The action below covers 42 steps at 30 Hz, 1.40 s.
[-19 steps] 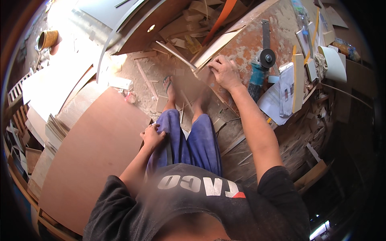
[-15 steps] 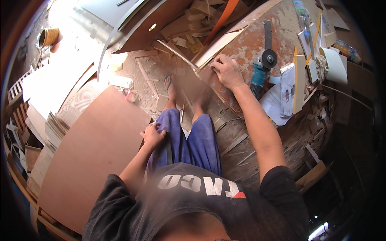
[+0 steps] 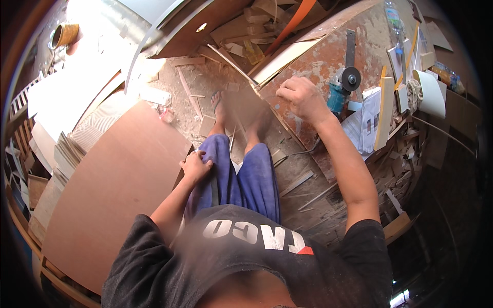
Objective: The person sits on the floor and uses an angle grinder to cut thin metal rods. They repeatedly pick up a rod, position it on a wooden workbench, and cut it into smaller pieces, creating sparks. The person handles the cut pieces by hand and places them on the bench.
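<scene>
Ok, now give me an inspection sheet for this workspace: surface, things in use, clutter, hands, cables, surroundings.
Surface: reddish-brown worktop, worn and dusty.
Things in use: teal angle grinder with a dark disc, lying on the worktop; large brown board at the person's left.
Clutter: papers right of the grinder; wood strips on the floor.
Hands: left hand at the blue trousers, beside the board; right hand over the worktop, curled, contents unclear.
Cables: dark cord near the worktop's edge; its ends can't be traced.
Surroundings: yellow-brown container, far left; orange strip, beyond the worktop.
</scene>
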Each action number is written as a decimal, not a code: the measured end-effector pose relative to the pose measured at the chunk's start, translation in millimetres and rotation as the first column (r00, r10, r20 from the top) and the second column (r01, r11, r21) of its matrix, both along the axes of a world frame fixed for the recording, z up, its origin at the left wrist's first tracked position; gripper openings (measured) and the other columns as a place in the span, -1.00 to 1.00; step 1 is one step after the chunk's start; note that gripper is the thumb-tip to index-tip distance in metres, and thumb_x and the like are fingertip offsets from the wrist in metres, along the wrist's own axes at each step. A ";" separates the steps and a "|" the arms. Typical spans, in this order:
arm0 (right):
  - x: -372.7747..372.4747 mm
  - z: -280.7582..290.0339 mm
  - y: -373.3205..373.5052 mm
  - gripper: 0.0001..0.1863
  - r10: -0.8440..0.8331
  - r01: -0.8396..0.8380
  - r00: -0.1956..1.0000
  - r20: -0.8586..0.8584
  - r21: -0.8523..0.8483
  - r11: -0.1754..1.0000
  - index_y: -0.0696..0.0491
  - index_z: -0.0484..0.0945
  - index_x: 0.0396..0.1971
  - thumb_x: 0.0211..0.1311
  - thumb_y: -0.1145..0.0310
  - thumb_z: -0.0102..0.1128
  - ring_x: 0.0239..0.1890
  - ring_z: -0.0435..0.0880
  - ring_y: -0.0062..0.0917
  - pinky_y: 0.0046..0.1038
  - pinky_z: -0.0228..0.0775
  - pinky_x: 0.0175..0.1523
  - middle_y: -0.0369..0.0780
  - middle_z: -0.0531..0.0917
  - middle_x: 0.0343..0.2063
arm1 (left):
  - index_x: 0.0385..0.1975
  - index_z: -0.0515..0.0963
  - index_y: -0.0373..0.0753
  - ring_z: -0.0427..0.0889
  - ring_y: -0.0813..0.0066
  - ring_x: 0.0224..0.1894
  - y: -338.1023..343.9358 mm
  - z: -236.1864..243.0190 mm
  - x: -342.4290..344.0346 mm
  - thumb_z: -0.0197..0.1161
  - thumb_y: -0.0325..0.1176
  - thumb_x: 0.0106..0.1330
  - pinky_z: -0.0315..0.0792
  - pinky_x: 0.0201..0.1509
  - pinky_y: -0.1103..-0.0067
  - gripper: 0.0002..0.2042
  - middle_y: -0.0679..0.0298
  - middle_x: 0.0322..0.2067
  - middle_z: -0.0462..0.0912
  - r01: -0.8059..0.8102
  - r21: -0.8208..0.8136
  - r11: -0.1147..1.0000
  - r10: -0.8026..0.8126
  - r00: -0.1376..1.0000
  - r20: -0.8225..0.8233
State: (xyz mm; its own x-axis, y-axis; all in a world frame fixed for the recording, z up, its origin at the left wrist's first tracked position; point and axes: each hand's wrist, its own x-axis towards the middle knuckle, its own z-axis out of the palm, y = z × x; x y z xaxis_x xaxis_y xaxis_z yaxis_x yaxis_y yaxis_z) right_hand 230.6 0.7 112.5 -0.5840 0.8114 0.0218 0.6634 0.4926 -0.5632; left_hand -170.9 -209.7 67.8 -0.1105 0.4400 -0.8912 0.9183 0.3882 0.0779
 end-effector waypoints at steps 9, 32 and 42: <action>-29.3 45.5 -46.3 -0.96 -0.778 0.423 0.622 -0.087 -0.799 0.428 0.08 0.73 -0.29 0.34 0.48 0.44 -0.29 0.76 -0.56 -0.49 0.58 -0.15 -0.30 0.79 -0.29 | -0.03 0.77 -0.27 0.81 0.31 -0.11 15.6 -3.2 17.5 0.42 -0.22 0.27 0.60 0.09 0.41 -0.66 0.15 -0.19 0.83 -0.285 0.175 0.943 0.236 0.938 0.254; -156.8 66.3 -145.6 -0.89 -0.987 0.428 -0.012 -0.160 -0.893 0.140 0.20 0.62 -0.17 0.41 0.57 0.40 -0.22 0.74 -0.66 -0.58 0.59 -0.10 -0.25 0.75 -0.27 | -0.03 0.65 -0.21 0.69 0.43 0.02 86.9 65.6 132.4 0.32 -0.35 0.55 0.56 0.18 0.38 -0.86 0.25 -0.03 0.72 -0.632 -0.770 0.093 0.793 -0.420 0.441; -155.0 60.4 -157.3 -0.86 -0.972 0.557 0.143 -0.185 -0.797 0.234 0.18 0.66 -0.19 0.35 0.55 0.46 -0.16 0.73 -0.62 -0.51 0.60 -0.01 -0.23 0.75 -0.18 | -0.04 0.64 -0.23 0.70 0.43 0.02 85.1 64.1 130.8 0.30 -0.30 0.56 0.55 0.20 0.37 -0.84 0.28 -0.04 0.73 -0.525 -0.843 0.114 0.802 -0.452 0.390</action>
